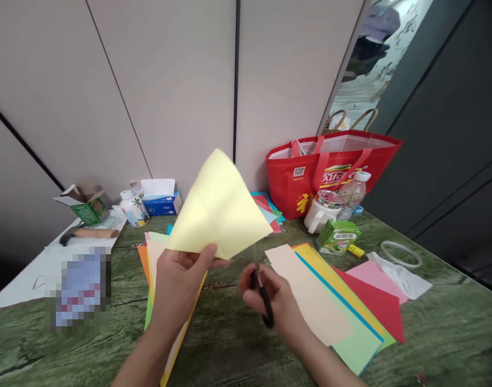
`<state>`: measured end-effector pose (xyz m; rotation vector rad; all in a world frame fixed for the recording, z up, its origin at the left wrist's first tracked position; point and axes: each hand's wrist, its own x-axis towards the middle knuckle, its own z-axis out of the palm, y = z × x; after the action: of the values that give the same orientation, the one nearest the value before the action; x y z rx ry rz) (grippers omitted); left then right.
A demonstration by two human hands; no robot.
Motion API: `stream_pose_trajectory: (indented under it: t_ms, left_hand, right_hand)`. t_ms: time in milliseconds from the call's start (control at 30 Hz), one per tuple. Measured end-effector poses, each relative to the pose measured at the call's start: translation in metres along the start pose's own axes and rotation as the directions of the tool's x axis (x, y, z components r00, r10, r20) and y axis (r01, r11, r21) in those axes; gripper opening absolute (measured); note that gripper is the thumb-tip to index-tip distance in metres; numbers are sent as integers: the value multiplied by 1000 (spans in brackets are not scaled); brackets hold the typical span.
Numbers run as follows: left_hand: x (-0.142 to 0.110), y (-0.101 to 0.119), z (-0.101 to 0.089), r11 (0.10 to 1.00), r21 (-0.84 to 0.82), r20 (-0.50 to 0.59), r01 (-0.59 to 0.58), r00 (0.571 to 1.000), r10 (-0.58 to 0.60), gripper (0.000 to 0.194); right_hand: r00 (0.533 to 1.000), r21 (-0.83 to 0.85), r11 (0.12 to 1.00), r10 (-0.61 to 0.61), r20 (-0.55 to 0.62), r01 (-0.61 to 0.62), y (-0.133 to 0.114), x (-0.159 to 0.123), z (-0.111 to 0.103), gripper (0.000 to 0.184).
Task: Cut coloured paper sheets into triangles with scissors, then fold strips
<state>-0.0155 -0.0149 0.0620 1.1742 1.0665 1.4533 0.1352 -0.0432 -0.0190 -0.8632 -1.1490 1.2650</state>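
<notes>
The left hand [181, 282] pinches the yellow sheet [219, 209] by its lower edge, thumb on the near face, fingers behind, holding it curved above the table [225, 344]. The right hand [280, 301], just below the sheet's right corner, curls around the scissors [267, 312]; the blades are too blurred to tell whether they are spread. Coloured papers [310, 295] lie toward the table's right edge; a red bag [284, 185] stands at its far edge.

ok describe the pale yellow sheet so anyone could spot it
Find the green table and look above its middle. There the left hand holds the pale yellow sheet by its lower edge. Unlike the coloured papers lying on the table, it is held up and curved.
</notes>
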Motion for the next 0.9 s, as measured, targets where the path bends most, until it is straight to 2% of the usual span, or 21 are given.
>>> stream_pose_trajectory:
  t_ms: [100,200,433,567,767,900]
  left_hand:
    - [-1,-6,2,999,-32,-24,24,999,-25,36]
    - [-3,-11,3,996,27,7,81,997,-81,31]
    - [-6,-20,1,985,70,215,157,962,-168,26]
    - [-6,-19,1,984,88,230,153,958,-169,25]
    - [-6,-13,2,972,149,233,182,949,-213,25]
    - [-4,-12,1,957,198,271,212,926,-261,14]
  right_hand:
    - [980,-48,997,70,184,-62,5,-8,8,33]
    - [962,-26,992,125,243,-123,7,-12,10,40]
    - [944,70,977,176,278,-202,5,-17,11,39]
    - [931,86,969,196,307,-233,0,-20,13,40]
    - [931,36,969,225,289,-245,-10,-20,12,42]
    - [915,14,960,263,306,-280,-13,-19,9,44]
